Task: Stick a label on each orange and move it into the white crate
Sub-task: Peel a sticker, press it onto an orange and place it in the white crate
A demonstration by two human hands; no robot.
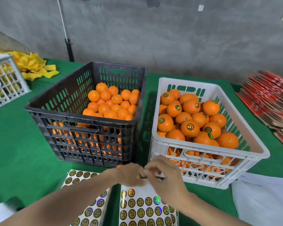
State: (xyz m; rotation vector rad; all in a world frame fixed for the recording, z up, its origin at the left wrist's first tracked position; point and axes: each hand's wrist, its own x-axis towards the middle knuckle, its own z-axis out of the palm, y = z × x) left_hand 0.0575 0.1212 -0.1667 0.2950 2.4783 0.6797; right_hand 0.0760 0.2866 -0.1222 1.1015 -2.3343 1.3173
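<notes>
My left hand (129, 176) curls over an orange (120, 165), of which only a sliver shows above the knuckles. My right hand (165, 175) meets it fingertip to fingertip and pinches what looks like a small label, mostly hidden. Both hands hover over the top edge of a label sheet (145, 207) with round gold stickers. A second label sheet (82, 176) lies to the left under my forearm. The black crate (82, 128) holds unlabelled oranges (111, 101). The white crate (207, 163) to its right holds labelled oranges (189, 127).
Everything stands on a green table (20, 152). Yellow wrappers (33, 64) and a grey crate (5, 79) sit at the back left. Red flat cartons (268, 98) are stacked at the right. White paper sheets (265, 198) lie at the front right.
</notes>
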